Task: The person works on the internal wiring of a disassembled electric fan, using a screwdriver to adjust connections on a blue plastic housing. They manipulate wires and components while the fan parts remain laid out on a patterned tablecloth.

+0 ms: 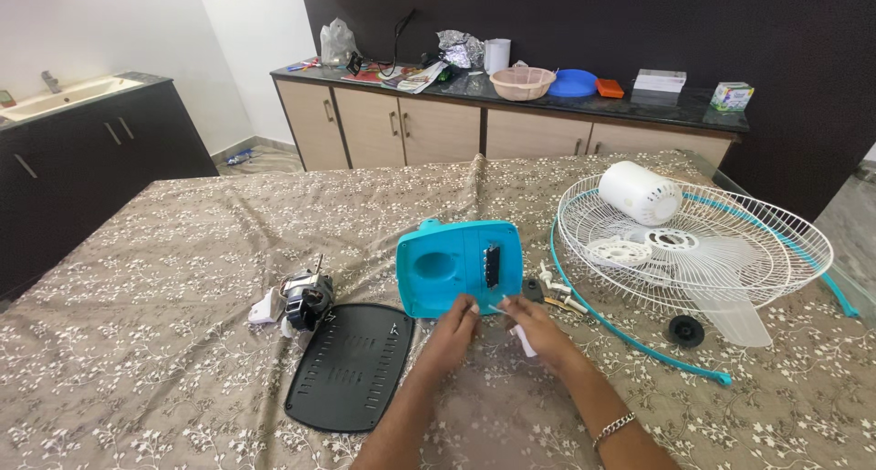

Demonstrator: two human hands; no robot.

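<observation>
Left hand (453, 329) and right hand (532, 327) — fingers pinched on one small white part (500, 308).

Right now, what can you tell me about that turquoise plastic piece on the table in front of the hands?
The turquoise housing looks like moulded plastic, a rounded rectangle lying flat on the flowered tablecloth. It has a round recess on its left side and a dark vertical strip of small parts right of centre. The left hand and right hand meet at its near edge.

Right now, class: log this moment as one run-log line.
left hand: at teal fan housing edge | right hand: pinching small white part | nearby: black vented plate, fan motor, white wire guard
</observation>
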